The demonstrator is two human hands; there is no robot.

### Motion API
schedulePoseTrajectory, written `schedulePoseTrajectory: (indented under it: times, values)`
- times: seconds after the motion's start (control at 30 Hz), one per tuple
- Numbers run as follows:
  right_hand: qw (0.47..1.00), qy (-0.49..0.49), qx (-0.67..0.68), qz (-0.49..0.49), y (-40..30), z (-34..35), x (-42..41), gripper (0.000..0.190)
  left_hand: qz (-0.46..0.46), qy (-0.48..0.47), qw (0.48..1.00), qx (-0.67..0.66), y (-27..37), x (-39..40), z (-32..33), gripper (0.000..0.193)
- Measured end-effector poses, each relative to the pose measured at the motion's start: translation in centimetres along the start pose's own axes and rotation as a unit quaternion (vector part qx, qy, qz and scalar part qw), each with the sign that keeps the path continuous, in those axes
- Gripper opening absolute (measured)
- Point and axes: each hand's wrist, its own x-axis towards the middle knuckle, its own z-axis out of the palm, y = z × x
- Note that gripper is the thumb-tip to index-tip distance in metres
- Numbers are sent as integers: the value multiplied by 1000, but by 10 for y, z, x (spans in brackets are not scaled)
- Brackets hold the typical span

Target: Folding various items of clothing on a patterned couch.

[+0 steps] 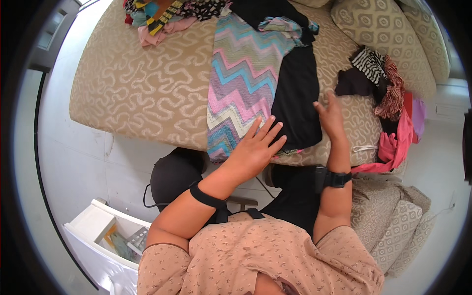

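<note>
A zigzag-patterned garment (243,84) in pink, blue, grey and white lies lengthwise on the patterned sofa seat (147,84), its near end hanging slightly over the front edge. Along its right side runs black cloth (298,99); whether both belong to one garment I cannot tell. My left hand (256,147) rests flat on the near end of the zigzag cloth, fingers spread, the tips reaching the black cloth. My right hand (332,116) is just right of the black cloth, over the seat, thumb and fingers apart, slightly blurred, with nothing in it.
A heap of mixed clothes (166,16) lies at the far left. On the right are striped and dark clothes (372,70), and a pink cloth (396,143) draped at the seat's edge. Patterned cushions (383,33) stand behind. A white open container (110,232) is low at left.
</note>
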Motion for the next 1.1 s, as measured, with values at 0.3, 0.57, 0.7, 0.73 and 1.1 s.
schedulePoseTrajectory:
  times: [0.3,0.57,0.7,0.73,1.1]
  values:
    - [999,-22,37,20,-53,-28,-39,48,0,-90,992,94,24,15,-2,50]
    - [974,-179,135,38,-55,-53,-88,31,13,-63,985,-163,35,41,12,84]
    - [846,-186,464,186,-77,-65,-113,19,24,-34,982,-184,44,40,21,97]
    - [839,-203,470,181,-82,-70,-115,21,30,2,982,-184,45,39,21,87]
    - [834,-174,491,183,-44,-45,5,34,-21,68,936,-345,19,41,19,30]
